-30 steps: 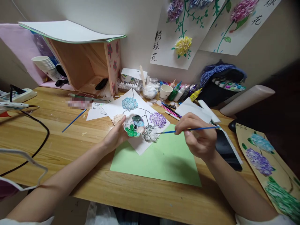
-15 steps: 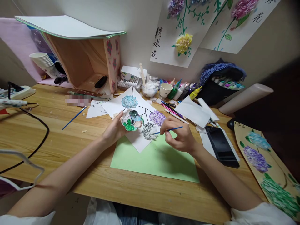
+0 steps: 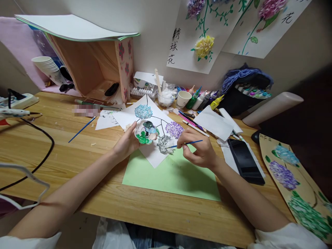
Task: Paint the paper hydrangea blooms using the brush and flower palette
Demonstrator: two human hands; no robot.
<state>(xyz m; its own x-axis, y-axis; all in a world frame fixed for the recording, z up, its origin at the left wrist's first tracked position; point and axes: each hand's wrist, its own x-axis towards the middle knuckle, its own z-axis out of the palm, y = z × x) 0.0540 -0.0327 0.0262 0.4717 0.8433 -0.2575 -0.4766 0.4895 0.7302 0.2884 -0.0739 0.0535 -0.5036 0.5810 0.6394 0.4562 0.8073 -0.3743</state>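
Observation:
My left hand (image 3: 127, 141) grips a small round paint palette (image 3: 141, 137) by its left edge, its wells smeared with green, dark, blue and pinkish paint. In my right hand (image 3: 197, 148) is a thin blue paintbrush (image 3: 193, 142), pinched between thumb and fingers. Its tip meets the grey textured flower (image 3: 164, 143) on a white sheet of paper (image 3: 154, 159). On the same sheet are a light blue flower (image 3: 143, 111) and a purple flower (image 3: 174, 130), joined by dark stems. Beneath lies a green sheet (image 3: 168, 183). The palette hides part of the white paper.
A second paintbrush (image 3: 81, 130) lies at left near a black cable (image 3: 52, 148). Paint bottles (image 3: 198, 102), a paper cup (image 3: 183, 99) and a bowl of white scraps (image 3: 166, 98) line the back. A phone (image 3: 245, 160) and a painted flower panel (image 3: 293, 180) are at right.
The view has shifted very slightly. Both hands, the palette and the brush keep nearly the same places, with the brush tip still at the grey flower.

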